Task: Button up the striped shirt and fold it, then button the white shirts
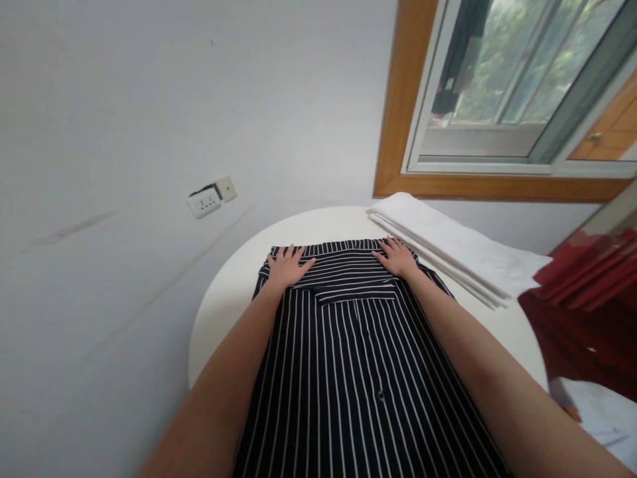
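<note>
A black garment with white stripes [343,358] lies spread over a round white table, its near part running out of the bottom of the view. Across its far end is a band with crosswise stripes, and a small button shows lower down. My left hand [287,267] rests flat on the far left corner of the cloth, fingers spread. On the far right corner my right hand [397,257] is pressed flat as well, with its fingers apart. Neither hand grips anything.
Folded white cloth [442,242] lies on the right of the round table [219,318]. Behind are a wall with a socket [204,202] and a wood-framed window [388,159]. Red fabric [592,265] and more white cloth [597,411] are at the right.
</note>
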`<state>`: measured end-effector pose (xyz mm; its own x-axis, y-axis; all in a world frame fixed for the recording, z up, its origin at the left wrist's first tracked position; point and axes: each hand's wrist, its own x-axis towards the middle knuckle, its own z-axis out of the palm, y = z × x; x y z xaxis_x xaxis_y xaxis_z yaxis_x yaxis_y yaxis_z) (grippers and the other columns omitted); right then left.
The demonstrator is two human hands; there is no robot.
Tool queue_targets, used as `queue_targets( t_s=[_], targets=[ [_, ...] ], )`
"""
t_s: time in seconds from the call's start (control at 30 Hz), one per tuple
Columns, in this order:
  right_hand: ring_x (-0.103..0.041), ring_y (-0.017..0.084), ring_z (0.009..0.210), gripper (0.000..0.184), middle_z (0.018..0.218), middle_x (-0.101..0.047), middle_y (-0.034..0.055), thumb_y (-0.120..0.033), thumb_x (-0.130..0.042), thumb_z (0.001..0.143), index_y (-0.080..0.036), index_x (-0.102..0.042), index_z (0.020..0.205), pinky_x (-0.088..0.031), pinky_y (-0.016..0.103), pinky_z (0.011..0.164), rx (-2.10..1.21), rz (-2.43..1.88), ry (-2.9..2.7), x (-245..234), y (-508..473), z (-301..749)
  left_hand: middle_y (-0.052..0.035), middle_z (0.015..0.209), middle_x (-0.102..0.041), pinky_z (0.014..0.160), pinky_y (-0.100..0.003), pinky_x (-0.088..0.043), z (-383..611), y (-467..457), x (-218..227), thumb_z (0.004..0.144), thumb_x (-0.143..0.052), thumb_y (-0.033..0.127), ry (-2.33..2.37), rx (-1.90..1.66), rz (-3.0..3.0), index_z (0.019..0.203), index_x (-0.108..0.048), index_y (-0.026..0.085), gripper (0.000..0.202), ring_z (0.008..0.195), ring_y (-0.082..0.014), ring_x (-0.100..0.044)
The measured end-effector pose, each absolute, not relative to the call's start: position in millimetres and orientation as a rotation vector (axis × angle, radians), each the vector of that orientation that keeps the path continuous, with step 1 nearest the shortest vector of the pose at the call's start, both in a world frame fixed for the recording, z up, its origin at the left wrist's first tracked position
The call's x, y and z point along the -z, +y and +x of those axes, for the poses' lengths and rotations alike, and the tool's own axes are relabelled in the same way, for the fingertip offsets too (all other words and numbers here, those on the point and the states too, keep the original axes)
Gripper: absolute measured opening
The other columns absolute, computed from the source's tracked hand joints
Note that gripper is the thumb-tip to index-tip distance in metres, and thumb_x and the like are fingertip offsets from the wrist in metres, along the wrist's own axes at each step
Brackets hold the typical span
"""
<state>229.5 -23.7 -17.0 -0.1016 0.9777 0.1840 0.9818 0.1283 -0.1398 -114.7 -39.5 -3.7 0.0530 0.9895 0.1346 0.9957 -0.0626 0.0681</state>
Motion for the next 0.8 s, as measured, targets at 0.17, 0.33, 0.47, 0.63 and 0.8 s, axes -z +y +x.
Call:
queue_targets(
  t_s=[0.17, 0.33, 0.47, 0.63, 0.8],
  targets=[
    [-0.021, 0.029, 0.142, 0.077, 0.155, -0.023, 0.0078, -0.072, -0.016, 0.087, -0.025, -0.036, 0.144, -0.019, 0.045, 0.113, 0.012, -1.947, -2.175, 15.3, -18.9, 227.4, -0.0043, 0.155, -0.024, 0.108, -0.066, -0.015, -115.7, -34.8, 2.2, 0.080, -0.011, 0.078, -2.140, 0.186, -2.237, 0.145, -0.031, 0.033, 0.082, 0.141, -0.0378, -0.019],
    [-0.020, 0.028, 0.142, 0.077, 0.156, -0.021, 0.0065, -0.073, -0.017, 0.086, -0.026, -0.035, 0.145, -0.018, 0.044, 0.114, 0.003, -1.962, -2.168, 15.0, -14.9, 226.0, -0.0044, 0.155, -0.023, 0.108, -0.065, -0.014, -117.8, -28.5, 2.9, 0.079, -0.011, 0.078, -2.146, 0.184, -2.243, 0.145, -0.031, 0.033, 0.082, 0.141, -0.0368, -0.018],
    [-0.020, 0.028, 0.142, 0.077, 0.156, -0.022, 0.0073, -0.072, -0.017, 0.087, -0.026, -0.035, 0.145, -0.018, 0.045, 0.113, 0.006, -1.947, -2.162, 15.9, -12.4, 225.4, -0.0041, 0.155, -0.024, 0.108, -0.065, -0.013, -120.0, -23.3, 4.8, 0.081, -0.012, 0.077, -2.130, 0.210, -2.247, 0.145, -0.031, 0.034, 0.080, 0.141, -0.0364, -0.018],
    [-0.020, 0.028, 0.142, 0.077, 0.155, -0.022, 0.0077, -0.072, -0.017, 0.087, -0.025, -0.036, 0.145, -0.018, 0.045, 0.113, 0.004, -1.937, -2.155, 17.3, -8.4, 225.3, -0.0048, 0.155, -0.024, 0.108, -0.065, -0.014, -121.1, -18.1, 5.8, 0.082, -0.013, 0.076, -2.127, 0.201, -2.246, 0.145, -0.032, 0.033, 0.078, 0.141, -0.0367, -0.019],
    [-0.021, 0.028, 0.141, 0.075, 0.155, -0.023, 0.0077, -0.071, -0.020, 0.088, -0.025, -0.036, 0.144, -0.017, 0.045, 0.113, 0.013, -1.937, -2.151, 17.2, -4.7, 223.8, -0.0044, 0.155, -0.024, 0.108, -0.064, -0.014, -121.7, -13.7, 5.2, 0.082, -0.014, 0.076, -2.125, 0.205, -2.251, 0.145, -0.032, 0.033, 0.078, 0.140, -0.0368, -0.020]
  ],
)
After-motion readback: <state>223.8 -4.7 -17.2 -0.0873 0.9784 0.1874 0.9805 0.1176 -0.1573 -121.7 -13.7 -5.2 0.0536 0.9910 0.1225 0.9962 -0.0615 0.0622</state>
